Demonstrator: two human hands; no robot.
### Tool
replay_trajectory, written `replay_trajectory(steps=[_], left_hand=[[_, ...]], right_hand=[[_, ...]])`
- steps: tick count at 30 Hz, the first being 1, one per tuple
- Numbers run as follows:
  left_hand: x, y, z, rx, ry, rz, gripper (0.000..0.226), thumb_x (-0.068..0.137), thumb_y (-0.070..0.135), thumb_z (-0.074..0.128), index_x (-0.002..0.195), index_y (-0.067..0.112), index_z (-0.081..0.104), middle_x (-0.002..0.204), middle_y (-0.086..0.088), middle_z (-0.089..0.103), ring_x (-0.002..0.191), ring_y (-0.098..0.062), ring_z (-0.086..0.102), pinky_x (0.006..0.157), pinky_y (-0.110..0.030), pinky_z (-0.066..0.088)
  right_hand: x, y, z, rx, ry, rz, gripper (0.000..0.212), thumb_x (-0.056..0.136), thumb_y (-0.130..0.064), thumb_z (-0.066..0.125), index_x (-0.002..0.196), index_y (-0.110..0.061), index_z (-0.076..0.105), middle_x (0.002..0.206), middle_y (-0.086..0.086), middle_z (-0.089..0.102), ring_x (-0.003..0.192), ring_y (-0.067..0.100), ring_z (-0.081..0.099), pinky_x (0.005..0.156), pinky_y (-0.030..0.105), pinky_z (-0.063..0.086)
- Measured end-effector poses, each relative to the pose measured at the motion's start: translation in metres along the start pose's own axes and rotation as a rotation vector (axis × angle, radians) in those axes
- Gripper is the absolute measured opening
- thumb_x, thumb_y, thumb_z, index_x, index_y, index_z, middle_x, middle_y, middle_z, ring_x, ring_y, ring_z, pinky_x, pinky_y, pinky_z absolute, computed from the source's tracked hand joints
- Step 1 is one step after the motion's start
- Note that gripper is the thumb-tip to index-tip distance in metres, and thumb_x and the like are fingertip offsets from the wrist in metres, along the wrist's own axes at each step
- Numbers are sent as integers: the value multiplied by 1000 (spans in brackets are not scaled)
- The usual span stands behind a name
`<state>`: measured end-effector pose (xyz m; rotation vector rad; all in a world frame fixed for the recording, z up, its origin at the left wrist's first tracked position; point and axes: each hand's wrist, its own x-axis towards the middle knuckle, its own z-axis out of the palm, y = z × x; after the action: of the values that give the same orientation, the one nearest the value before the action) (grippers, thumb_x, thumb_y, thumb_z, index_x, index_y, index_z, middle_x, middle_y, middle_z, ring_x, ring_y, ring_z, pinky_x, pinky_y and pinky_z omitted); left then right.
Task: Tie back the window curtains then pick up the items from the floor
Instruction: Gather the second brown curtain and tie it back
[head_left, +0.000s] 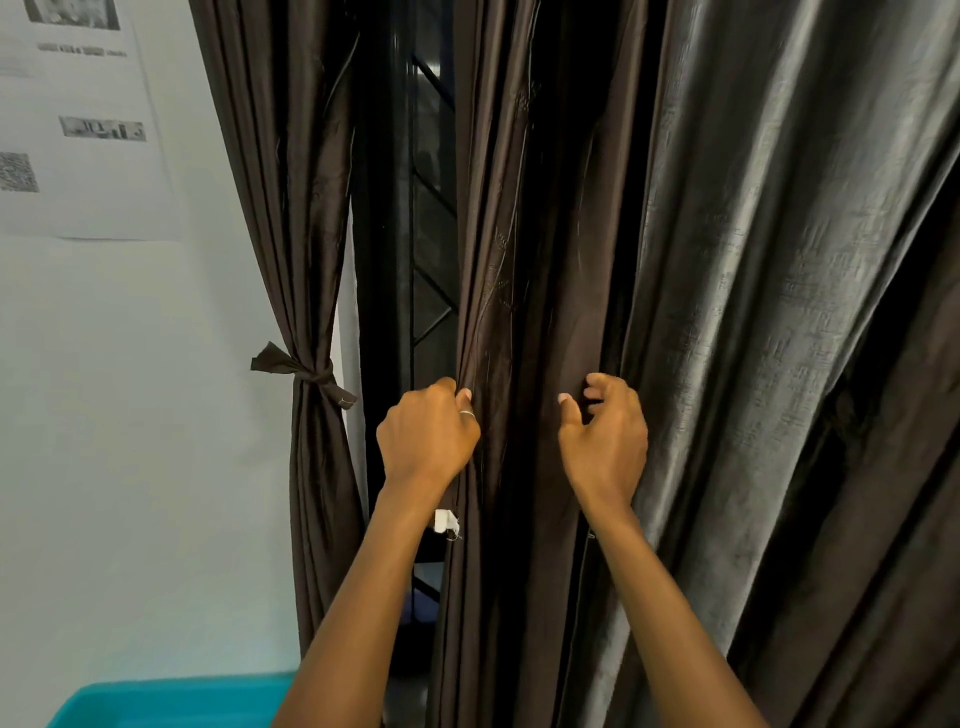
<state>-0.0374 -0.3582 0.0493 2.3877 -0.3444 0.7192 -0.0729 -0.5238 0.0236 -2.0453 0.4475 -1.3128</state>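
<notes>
- We see the right curtain (519, 260) hanging loose at centre; the left hand (426, 436) grips its left edge, fingers curled tight round the fabric.
- The right hand (605, 436) sits at a fold just to the right, fingers half-curled, thumb out; we cannot tell if it holds cloth.
- Far left, the left curtain (291, 208) is tied with a band (304, 374).
- Near left, a teal bin (171, 701); its inside is out of view.
</notes>
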Motion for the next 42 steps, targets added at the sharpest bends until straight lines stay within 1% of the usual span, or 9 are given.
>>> replay_trajectory(steps=[5, 7, 10, 16, 24, 28, 35, 39, 42], left_hand=[[6, -12, -11, -17, -24, -45, 37, 102, 35, 49, 70, 17, 44, 68, -2, 55, 67, -27, 56, 57, -32, 38], [8, -16, -15, -15, -31, -44, 40, 102, 35, 49, 66, 19, 40, 66, -1, 53, 67, -26, 55, 59, -32, 38], [11, -22, -20, -12, -21, -54, 41, 102, 36, 49, 65, 20, 40, 66, -2, 55, 69, -30, 59, 62, -36, 46], [11, -28, -24, 8, 17, -41, 44, 101, 37, 51, 61, 18, 43, 63, -4, 55, 66, -32, 60, 59, -35, 47], [-8, 7, -5, -92, -5, 39, 47, 99, 39, 54, 58, 18, 51, 56, -3, 54, 61, -31, 59, 54, -34, 43], [-16, 22, -3, -145, -47, 56, 42, 99, 40, 53, 64, 17, 61, 64, -4, 61, 69, -30, 61, 62, -39, 51], [-11, 8, -6, -180, -103, 76, 44, 100, 33, 51, 58, 21, 51, 57, 3, 54, 61, -24, 59, 56, -34, 44], [-16, 17, -10, -158, -119, 70, 38, 101, 39, 44, 80, 19, 69, 72, 1, 65, 72, -21, 63, 65, -34, 49], [-16, 26, -9, -127, -74, 23, 61, 95, 65, 42, 65, 16, 62, 60, 2, 61, 60, -16, 60, 60, -33, 50]], right_hand=[[28, 18, -9, 17, -188, 142, 54, 86, -35, 80, 130, -15, 55, 121, 0, 62, 102, 18, 63, 88, 40, 55], [37, 22, -14, 24, -296, 156, 28, 88, -32, 78, 101, -14, 62, 90, -3, 63, 76, 11, 59, 71, 31, 50], [43, 31, -22, -25, -270, 124, 46, 91, -25, 75, 64, -16, 38, 56, -2, 41, 53, 14, 42, 52, 34, 31], [38, 37, -35, -33, -126, 131, 49, 91, -19, 74, 62, -17, 35, 54, -3, 41, 51, 13, 41, 53, 33, 32], [-22, 3, -11, 20, -173, -143, 43, 91, -14, 71, 64, -28, 40, 62, -13, 42, 54, 6, 41, 52, 20, 25], [-39, -12, 7, 57, -231, -237, 10, 93, -10, 65, 84, -14, 65, 77, -2, 59, 62, 15, 55, 55, 30, 40], [-52, -16, 25, 101, -230, -275, 12, 95, -9, 62, 101, -12, 71, 88, 0, 65, 70, 16, 62, 61, 35, 53], [-53, -16, 28, 95, -228, -275, 8, 96, -12, 62, 93, -14, 70, 80, -2, 62, 64, 10, 56, 55, 23, 43], [-52, -14, 31, 112, -224, -254, 17, 96, -16, 61, 81, -12, 63, 70, -5, 54, 55, 6, 46, 51, 13, 27]])
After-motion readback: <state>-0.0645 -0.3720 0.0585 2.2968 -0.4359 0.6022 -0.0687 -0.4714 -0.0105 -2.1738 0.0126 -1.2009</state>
